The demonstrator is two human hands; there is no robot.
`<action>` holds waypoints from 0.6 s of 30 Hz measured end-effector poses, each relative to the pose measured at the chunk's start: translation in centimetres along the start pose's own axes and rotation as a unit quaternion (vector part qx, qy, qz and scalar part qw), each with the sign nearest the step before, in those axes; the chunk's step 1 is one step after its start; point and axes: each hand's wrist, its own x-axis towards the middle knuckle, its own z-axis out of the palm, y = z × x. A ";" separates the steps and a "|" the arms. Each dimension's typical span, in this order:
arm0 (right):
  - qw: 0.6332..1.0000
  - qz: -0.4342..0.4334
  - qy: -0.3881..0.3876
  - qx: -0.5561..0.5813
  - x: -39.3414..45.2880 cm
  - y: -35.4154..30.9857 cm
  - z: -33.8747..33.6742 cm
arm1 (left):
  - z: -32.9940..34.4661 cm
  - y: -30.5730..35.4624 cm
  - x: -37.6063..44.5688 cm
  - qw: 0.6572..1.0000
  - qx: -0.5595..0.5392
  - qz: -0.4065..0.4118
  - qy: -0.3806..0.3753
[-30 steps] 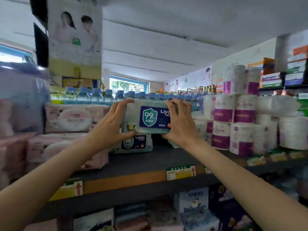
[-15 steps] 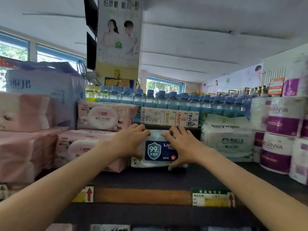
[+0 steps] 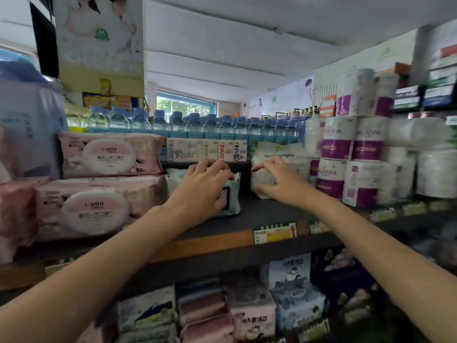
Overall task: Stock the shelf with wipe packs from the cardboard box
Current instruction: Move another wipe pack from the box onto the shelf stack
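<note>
Soft, even daylight from the window (image 3: 186, 107) beyond the left hand (image 3: 203, 186). Motion blur smears goods right of the right hand (image 3: 277, 179); wide-angle edges bow.

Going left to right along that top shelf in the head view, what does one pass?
Pink wipe packs → blue-labelled wipe pack under the left hand → right hand on the white wipes bag → purple-banded paper rolls.

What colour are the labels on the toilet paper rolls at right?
Purple bands on white toilet paper rolls, clearest in the head view.
</note>
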 end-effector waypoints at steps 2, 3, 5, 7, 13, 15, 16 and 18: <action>0.998 0.053 0.011 -0.016 -3.8 0.1 -1.2 | 0.1 3.4 -0.6 0.994 -0.078 0.071 0.034; 0.996 0.082 0.028 -0.027 -6.1 0.3 -1.6 | 0.4 5.3 -1.0 0.988 -0.110 0.102 0.033; 0.984 0.160 0.061 -0.045 -11.9 1.0 -2.3 | 1.3 9.7 -2.3 0.974 -0.160 0.163 0.001; 0.961 0.266 0.052 -0.056 -18.9 2.3 -3.0 | 2.7 14.6 -4.2 0.951 -0.205 0.223 -0.057; 0.834 0.502 -0.217 -0.073 -43.7 3.0 -6.2 | 5.4 31.4 -11.1 0.834 -0.253 0.411 -0.268; 0.775 0.581 -0.238 -0.075 -52.0 1.9 -7.3 | 5.5 36.6 -13.7 0.799 -0.275 0.444 -0.298; 0.755 0.609 -0.235 -0.070 -55.9 1.2 -7.8 | 5.6 39.1 -15.1 0.786 -0.283 0.460 -0.302; 0.719 0.659 -0.215 -0.041 -63.0 -0.6 -8.1 | 5.4 43.7 -18.1 0.754 -0.288 0.500 -0.315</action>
